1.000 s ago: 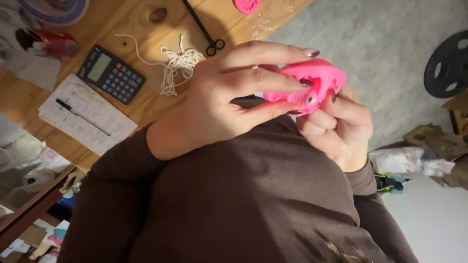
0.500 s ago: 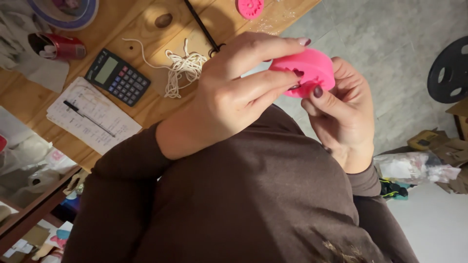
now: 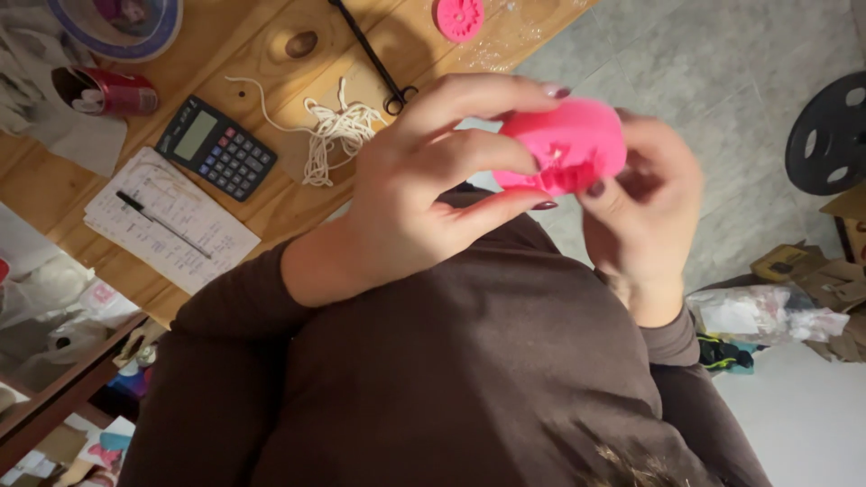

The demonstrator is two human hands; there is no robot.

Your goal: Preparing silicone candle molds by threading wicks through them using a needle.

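Both hands hold a soft bright pink moulded piece [image 3: 570, 142] up in front of my brown-sleeved chest, over the edge of a wooden table [image 3: 271, 207]. My left hand [image 3: 415, 194] wraps it from the left, with the index finger over its top and other fingers under it. My right hand [image 3: 645, 212] grips it from the right, slightly blurred, with the thumb pressed on its lower edge. The far side of the pink piece is hidden by the fingers.
The table carries a black calculator [image 3: 215, 148], a written sheet [image 3: 171, 221] with a pen [image 3: 162, 224], a tangle of white string [image 3: 329, 135], black scissors [image 3: 374, 56], a round pink disc [image 3: 459, 18] and a red can [image 3: 108, 92]. A black reel [image 3: 830, 135] and bagged clutter [image 3: 767, 316] lie on the floor at right.
The pink piece has been turned in my hands, and the right thumb has shifted onto its lower edge. The view has tilted so the table items sit a little lower.
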